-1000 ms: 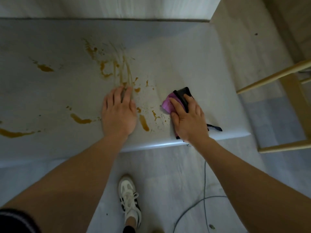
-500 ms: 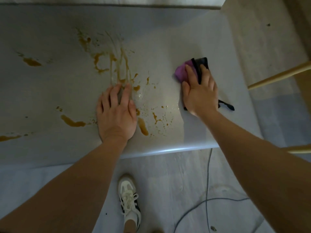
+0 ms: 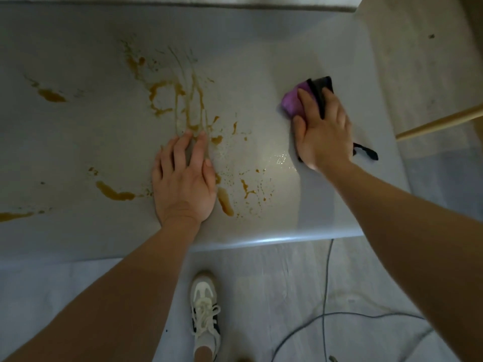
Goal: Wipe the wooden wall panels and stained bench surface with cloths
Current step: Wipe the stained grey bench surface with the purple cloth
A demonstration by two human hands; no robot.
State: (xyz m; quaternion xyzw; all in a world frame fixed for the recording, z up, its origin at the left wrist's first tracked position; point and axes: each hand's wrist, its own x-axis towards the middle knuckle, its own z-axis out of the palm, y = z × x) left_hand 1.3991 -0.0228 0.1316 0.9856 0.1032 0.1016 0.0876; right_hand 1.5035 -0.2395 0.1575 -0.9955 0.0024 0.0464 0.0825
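We see the pale bench surface (image 3: 78, 131) streaked with brown stains (image 3: 183, 105) across its middle and left. The left hand (image 3: 183, 178) lies flat on it near the front edge, fingers (image 3: 180, 150) straight and close together, tips touching a stain. The right hand (image 3: 322, 131) presses a purple cloth (image 3: 291, 103) with a black strap (image 3: 366, 151) onto the right part of the surface, fingers extended over it, thumb alongside. A wet sheen (image 3: 279, 158) lies between the hands. On the floor below: a white sneaker (image 3: 205, 307) and a grey cable (image 3: 325, 296).
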